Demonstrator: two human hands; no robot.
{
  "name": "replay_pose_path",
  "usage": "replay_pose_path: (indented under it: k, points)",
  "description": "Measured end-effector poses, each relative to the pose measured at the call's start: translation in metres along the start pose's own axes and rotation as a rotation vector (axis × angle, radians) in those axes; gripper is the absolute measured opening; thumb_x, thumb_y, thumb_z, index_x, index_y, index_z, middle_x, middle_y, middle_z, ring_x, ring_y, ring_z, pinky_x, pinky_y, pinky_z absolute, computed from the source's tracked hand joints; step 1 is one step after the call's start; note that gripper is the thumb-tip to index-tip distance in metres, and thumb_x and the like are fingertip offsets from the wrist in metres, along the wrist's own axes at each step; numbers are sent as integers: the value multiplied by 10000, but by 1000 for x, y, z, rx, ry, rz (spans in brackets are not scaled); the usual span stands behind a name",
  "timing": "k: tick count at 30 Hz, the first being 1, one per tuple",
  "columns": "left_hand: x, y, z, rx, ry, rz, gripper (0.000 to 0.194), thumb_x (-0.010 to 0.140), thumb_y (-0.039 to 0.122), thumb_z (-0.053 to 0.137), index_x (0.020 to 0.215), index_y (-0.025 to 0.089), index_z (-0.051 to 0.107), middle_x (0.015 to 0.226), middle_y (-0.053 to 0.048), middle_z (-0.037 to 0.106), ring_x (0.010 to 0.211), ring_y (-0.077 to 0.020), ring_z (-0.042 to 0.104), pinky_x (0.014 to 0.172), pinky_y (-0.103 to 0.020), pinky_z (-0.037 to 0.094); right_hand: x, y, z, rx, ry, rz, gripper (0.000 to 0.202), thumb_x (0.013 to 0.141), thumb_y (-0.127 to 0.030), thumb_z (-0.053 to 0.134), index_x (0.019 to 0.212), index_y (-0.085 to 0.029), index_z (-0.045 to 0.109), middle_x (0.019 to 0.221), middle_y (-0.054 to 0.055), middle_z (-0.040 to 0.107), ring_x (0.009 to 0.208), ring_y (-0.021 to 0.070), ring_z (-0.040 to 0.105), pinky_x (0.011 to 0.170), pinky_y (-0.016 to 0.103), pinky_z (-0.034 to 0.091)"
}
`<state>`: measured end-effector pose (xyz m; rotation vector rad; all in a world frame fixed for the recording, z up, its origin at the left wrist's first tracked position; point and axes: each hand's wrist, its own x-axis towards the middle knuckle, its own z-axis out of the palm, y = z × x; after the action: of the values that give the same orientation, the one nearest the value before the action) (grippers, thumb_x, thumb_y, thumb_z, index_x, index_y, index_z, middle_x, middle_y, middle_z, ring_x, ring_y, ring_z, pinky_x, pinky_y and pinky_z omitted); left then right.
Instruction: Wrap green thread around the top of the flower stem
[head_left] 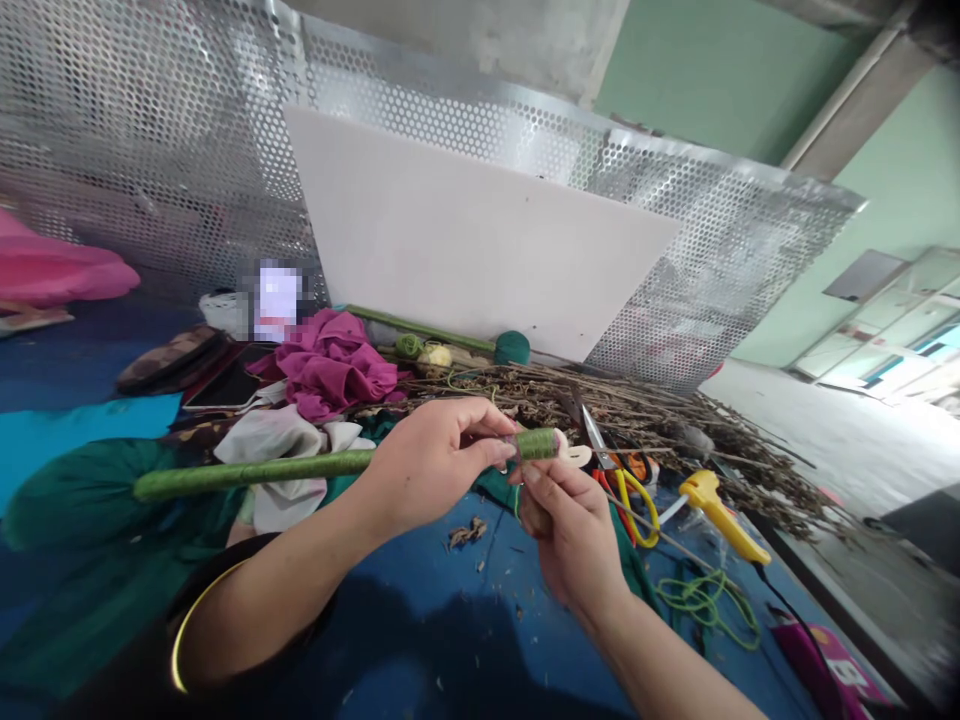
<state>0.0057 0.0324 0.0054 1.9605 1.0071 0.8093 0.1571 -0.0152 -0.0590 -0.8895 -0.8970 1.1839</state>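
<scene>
A long stick wrapped in green thread (270, 468) lies level across the view, its rounded end at the left. My left hand (431, 465) is closed around it near the right end, thumb and fingers pressed together. Beyond those fingers shows a thickly wound green section (537, 444), with a pale loop-shaped tip (574, 456) sticking out. Just under this section, my right hand (577, 530) is closed in a pinch, fingertips touching or nearly touching it. A thin green thread hangs by the right fingertips; the curled fingers partly hide what they hold.
Scissors (624, 485) with red and yellow handles and a yellow glue gun (721, 515) lie at right, beside tangled green cord (709, 605). Dried stalks (645, 400) stretch behind my hands. Magenta cloth (337, 365), a teal yarn ball (512, 347) and a white board (465, 230) are farther back.
</scene>
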Motion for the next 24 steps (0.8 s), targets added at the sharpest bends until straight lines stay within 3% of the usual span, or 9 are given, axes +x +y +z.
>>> replay_pose_path:
  k: [7, 12, 19, 24]
  points:
    - [0, 2, -1, -118, -62, -26, 105, 821, 170, 605, 835, 192, 706, 719, 41, 683, 655, -99, 587, 611, -176, 431, 4, 9, -10, -160, -50, -136, 210, 811, -357, 685, 731, -164, 708, 483, -78, 336, 449, 56, 191, 421, 212, 185]
    - [-1, 2, -2, -174, -117, -35, 90, 831, 169, 592, 858, 178, 678, 761, 26, 706, 681, -106, 604, 634, -186, 443, 9, 9, -12, -248, -94, -200, 248, 843, -369, 635, 706, -167, 675, 515, -61, 372, 467, 70, 208, 436, 225, 209]
    - [-2, 2, -5, -150, -228, -86, 111, 834, 203, 593, 936, 173, 629, 850, -13, 731, 789, -153, 661, 721, -245, 484, 28, -10, -25, -454, -242, -294, 222, 782, -304, 662, 613, -164, 631, 569, -27, 522, 540, 102, 401, 524, 235, 342]
    - [0, -2, 3, -140, -270, -124, 82, 832, 232, 595, 893, 177, 599, 853, -36, 743, 822, -179, 678, 753, -282, 491, 39, -18, -39, -586, -358, -343, 167, 785, -296, 662, 672, -176, 683, 631, -3, 605, 585, 125, 490, 558, 251, 375]
